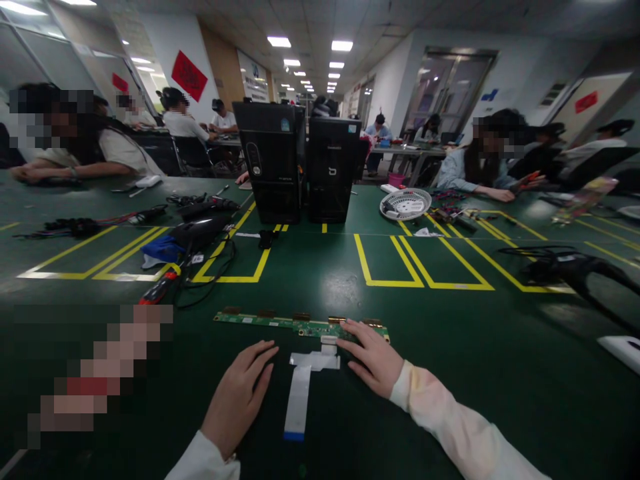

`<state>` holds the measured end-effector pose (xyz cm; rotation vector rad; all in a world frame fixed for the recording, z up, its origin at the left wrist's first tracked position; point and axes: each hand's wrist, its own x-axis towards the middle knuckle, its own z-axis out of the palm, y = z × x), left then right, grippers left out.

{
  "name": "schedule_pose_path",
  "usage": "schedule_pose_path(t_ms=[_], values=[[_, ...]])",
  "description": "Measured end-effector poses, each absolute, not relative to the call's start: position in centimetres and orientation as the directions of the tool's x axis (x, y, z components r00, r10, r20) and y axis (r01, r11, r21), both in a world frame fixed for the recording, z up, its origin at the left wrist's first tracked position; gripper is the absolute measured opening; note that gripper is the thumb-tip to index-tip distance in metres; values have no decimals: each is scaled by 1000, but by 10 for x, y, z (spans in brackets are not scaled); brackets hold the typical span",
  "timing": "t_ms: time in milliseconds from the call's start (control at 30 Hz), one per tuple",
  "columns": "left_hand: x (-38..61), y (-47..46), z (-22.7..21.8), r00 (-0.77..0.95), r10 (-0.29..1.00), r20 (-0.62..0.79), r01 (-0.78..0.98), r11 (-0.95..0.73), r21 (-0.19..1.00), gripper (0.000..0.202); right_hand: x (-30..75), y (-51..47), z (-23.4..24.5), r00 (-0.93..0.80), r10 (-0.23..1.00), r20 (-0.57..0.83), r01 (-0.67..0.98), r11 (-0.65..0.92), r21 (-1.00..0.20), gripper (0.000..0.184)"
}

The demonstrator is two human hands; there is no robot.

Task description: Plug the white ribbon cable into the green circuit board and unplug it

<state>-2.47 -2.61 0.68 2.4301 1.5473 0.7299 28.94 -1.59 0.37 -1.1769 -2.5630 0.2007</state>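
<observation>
On the green tabletop in front of me lies a long narrow circuit board [273,321], green with copper-coloured tabs along its far edge. A white flat ribbon cable [299,393] with a blue end runs from the board's near edge toward me, bent partway. My right hand [374,359] rests over the right part of the board, fingers spread, fingertips touching or close to the board and the cable's connector end. My left hand [243,390] lies left of the cable with fingers stretched out, holding nothing and apart from the board.
Two black computer towers [333,170] stand ahead at the middle. A white basket [405,204] is right of them. Black cables and tools [200,230] lie at the left, with a red-black screwdriver-like tool [159,288]. A black cabled object [575,270] is at right. Other people sit around.
</observation>
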Motion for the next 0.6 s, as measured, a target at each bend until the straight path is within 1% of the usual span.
schedule_pose_path(t_ms=[100, 233, 333, 600], values=[[-38, -29, -1, 308, 903, 299, 828, -409, 384, 34, 282, -17, 13, -647, 747, 152, 705, 662, -255, 53], [-39, -27, -7, 351, 886, 304, 837, -442, 323, 33, 277, -18, 17, -618, 784, 52, 753, 610, -246, 58], [-35, -25, -8, 362, 884, 297, 848, -445, 290, 34, 277, -17, 17, -596, 803, 15, 778, 581, -240, 57], [-33, -26, -8, 360, 890, 279, 852, -436, 290, 34, 279, -17, 18, -631, 774, -56, 758, 599, -259, 64]])
